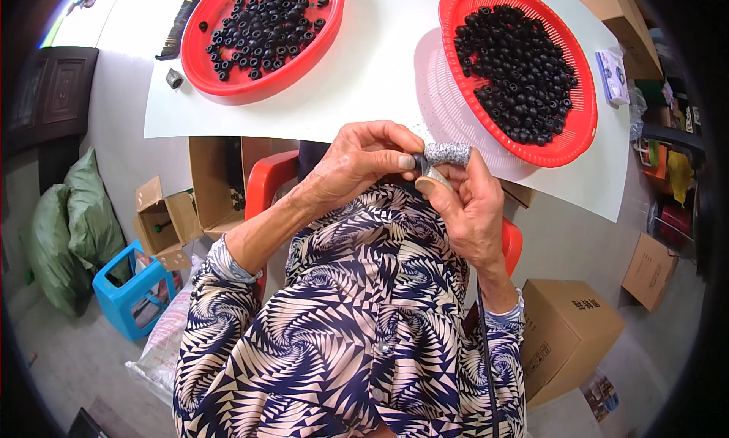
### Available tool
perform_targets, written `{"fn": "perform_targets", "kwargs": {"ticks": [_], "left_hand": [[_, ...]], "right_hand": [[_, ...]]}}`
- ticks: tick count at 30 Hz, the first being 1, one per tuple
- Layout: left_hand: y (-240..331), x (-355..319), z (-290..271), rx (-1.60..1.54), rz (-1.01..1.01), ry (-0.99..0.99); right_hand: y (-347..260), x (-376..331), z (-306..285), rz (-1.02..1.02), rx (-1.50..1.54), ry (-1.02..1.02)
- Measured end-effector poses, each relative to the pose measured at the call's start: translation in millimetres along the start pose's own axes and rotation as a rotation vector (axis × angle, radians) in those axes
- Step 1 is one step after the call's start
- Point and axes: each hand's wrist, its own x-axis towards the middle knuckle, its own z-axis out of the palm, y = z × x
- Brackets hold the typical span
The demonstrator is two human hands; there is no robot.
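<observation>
Between the thumb and finger of my left hand (351, 163) is a small black round cap (420, 163). My right hand (474, 214) grips a short grey-speckled cylinder (448, 153), with a whitish piece showing under it near the thumb. The cap and the cylinder are close together just off the table's near edge; whether they touch is hard to tell. Beyond my hands, at the far left, a red round tray (325, 47) holds many loose black ring-like caps (266, 32). To the right, a red slotted basket (583, 115) is filled with similar black pieces (520, 77).
Both containers stand on a white table (380, 81). A small packet (612, 77) lies at its right edge, and a dark wrapped lump (175, 79) at its left. Around me are cardboard boxes (577, 324), a blue stool (125, 301), green sacks (91, 218) and a red chair (272, 176).
</observation>
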Motion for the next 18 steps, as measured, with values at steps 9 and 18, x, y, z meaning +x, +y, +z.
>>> {"fn": "perform_targets", "kwargs": {"ticks": [9, 18], "left_hand": [[2.5, 2.9, 2.3, -0.043, -0.043, 0.025], [4.5, 1.0, -1.2, -0.031, 0.026, 0.012]], "right_hand": [[-0.5, 0.4, -12.6, 0.192, 0.286, -0.006], [-4.1, 1.3, -10.5, 0.177, 0.13, 0.047]]}}
